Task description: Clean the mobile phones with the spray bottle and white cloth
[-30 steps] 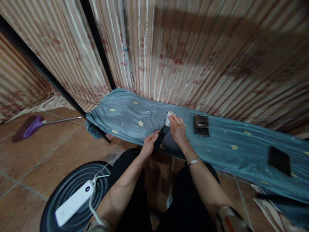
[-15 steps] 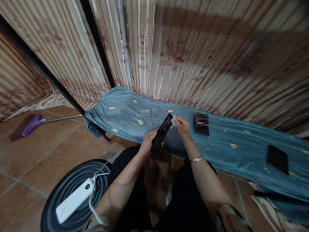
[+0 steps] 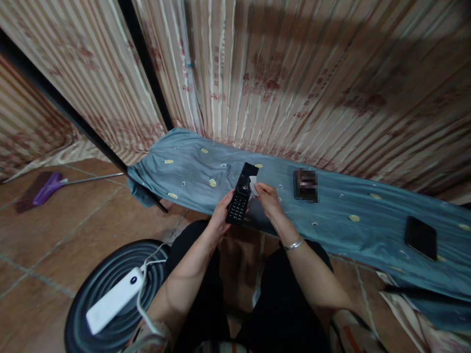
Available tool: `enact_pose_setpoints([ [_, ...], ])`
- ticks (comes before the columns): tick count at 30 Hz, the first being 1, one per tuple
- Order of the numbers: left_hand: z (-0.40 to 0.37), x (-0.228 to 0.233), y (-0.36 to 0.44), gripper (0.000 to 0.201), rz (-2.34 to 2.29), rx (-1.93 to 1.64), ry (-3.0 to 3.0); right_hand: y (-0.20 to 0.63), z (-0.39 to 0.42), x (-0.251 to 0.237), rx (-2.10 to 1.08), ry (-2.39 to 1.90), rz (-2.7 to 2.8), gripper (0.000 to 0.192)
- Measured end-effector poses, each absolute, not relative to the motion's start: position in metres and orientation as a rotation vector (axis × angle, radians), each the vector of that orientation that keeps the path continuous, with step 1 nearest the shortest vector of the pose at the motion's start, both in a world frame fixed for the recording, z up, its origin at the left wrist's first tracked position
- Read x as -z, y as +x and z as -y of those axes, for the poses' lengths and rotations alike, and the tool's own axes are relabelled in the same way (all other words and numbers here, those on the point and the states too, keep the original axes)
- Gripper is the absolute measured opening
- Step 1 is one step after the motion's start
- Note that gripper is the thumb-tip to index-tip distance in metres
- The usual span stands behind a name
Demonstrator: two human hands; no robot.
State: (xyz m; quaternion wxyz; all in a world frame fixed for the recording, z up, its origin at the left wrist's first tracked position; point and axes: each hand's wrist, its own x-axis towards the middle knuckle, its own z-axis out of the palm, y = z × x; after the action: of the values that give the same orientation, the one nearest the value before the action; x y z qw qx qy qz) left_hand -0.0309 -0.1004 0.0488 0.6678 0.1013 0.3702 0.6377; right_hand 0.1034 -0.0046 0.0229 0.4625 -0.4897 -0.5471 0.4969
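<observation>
Knees in black trousers sit nearest, and to their left one round dark stool carries one white power bank with a white cable plugged in. Above the knees two hands meet: the left hand is wrapped around the lower end of one black keypad phone, tilted up off the surface, while the right hand pinches one small white wipe against the phone's upper half. A silver bangle circles the right wrist. Beyond lies the surface under a blue cloth, with two more dark devices on it: one blurred-out just right of the hands, one smartphone well apart at the right. Farther left on the tiled floor lies one purple broom. Striped curtains hang behind.
</observation>
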Motion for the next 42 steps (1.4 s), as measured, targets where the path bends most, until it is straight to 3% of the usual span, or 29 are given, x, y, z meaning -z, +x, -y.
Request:
enact_pose_setpoints([
  [15, 0.088, -0.04, -0.039, 0.021, -0.887, -1.562, 0.168, 0.103, 0.042, -0.033, -0.933, -1.242, 1.909, 0.031],
  [32, 0.087, -0.045, -0.041, 0.031, -0.829, -1.563, 0.138, 0.11, 0.09, -0.046, -1.02, -1.154, 2.208, 0.027],
  [38, 0.087, -0.049, -0.037, 0.023, -0.811, -1.525, 0.093, 0.134, 0.079, -0.068, -1.201, -0.941, 2.31, 0.03],
  [42, 0.084, -0.047, -0.031, 0.027, -0.81, -1.5, 0.059, 0.142, 0.072, -0.068, -0.913, -1.039, 2.04, 0.03],
])
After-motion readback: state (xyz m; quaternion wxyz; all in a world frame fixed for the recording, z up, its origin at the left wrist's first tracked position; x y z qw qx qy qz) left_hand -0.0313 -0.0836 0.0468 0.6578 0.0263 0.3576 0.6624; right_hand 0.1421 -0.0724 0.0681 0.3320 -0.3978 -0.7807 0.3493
